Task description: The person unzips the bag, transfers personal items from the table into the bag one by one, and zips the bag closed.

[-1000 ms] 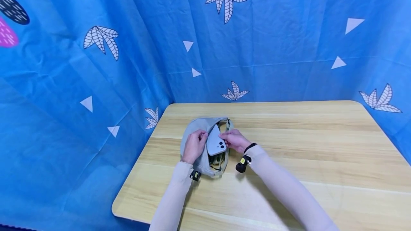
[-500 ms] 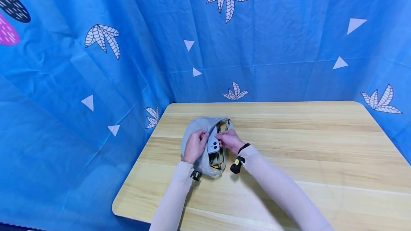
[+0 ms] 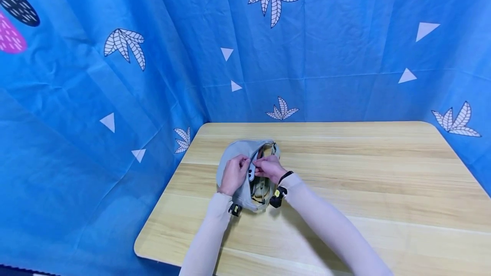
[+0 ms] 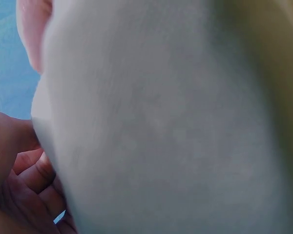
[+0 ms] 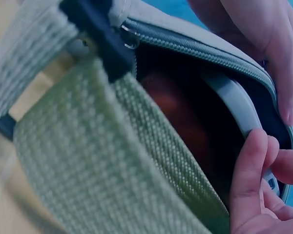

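A grey-green zippered bag (image 3: 241, 147) lies on the table with its opening facing right. My left hand (image 3: 234, 174) pinches the opening's left edge; in the right wrist view this hand (image 5: 263, 39) is on the zipper rim (image 5: 195, 46). A pale phone (image 3: 251, 171) stands on edge just inside that rim. My right hand (image 3: 270, 168) holds the phone between thumb and fingers, seen closely in the right wrist view (image 5: 259, 195). Much of the phone is hidden by the bag and fingers. The bag's grey panel (image 4: 151, 122) fills most of the left wrist view.
A woven strap (image 5: 102, 146) with a dark buckle (image 5: 100, 34) crosses in front of the bag's mouth. Something reddish (image 5: 171, 107) shows dimly inside. Under it all is a wooden table (image 3: 364, 173), with a blue patterned curtain (image 3: 326, 54) behind and at the left.
My right hand has moved left, tilting the phone and pushing it deeper into the bag, so less of its back shows. My left hand stays at the bag's edge.
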Motion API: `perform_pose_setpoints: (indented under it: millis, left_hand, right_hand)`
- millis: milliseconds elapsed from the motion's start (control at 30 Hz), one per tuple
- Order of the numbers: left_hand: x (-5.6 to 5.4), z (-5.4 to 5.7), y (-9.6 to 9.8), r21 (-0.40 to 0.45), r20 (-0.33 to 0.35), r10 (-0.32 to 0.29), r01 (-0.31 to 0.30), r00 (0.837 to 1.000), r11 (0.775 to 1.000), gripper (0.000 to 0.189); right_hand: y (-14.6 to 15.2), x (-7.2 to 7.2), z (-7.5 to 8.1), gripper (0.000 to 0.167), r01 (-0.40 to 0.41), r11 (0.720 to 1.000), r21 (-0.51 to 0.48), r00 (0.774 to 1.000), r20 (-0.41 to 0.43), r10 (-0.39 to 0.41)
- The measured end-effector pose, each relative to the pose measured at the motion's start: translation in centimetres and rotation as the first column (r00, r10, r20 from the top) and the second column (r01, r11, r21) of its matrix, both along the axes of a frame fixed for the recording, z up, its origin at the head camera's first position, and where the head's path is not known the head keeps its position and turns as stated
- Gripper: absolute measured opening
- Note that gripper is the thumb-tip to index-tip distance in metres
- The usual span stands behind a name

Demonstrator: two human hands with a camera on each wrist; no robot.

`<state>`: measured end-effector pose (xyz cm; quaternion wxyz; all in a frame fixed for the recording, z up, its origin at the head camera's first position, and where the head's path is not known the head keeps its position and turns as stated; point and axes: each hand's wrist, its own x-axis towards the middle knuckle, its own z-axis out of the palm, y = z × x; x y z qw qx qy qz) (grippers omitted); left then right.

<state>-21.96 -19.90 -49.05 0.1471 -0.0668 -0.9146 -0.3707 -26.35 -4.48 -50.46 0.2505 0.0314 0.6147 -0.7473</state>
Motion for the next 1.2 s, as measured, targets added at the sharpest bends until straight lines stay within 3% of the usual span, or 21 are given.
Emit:
perform_pose_setpoints:
  millis: [367, 667, 1200]
  left_hand:
    - [0.1, 0.0, 0.2, -0.007, -0.007, 0.004, -0.004, 1.000, 1.000, 0.018]
    - [-0.1, 0.1, 0.3, -0.016, -0.020, 0.012, -0.013, 1.000, 1.000, 0.018]
    - [0.6, 0.3, -0.1, -0.032, -0.018, 0.023, -0.024, 1.000, 0.999, 0.019]
  right_hand:
    - [-1.2, 0.1, -0.2, 0.019, 0.013, 0.999, -0.048, 1.000, 0.007, -0.013]
    - [-1.7, 0.1, 0.0, 0.016, -0.013, 0.999, -0.044, 0.999, -0.035, 0.011]
    - [-3.2, 0.2, 0.1, 0.010, 0.042, 0.985, 0.168, 0.979, -0.203, -0.007]
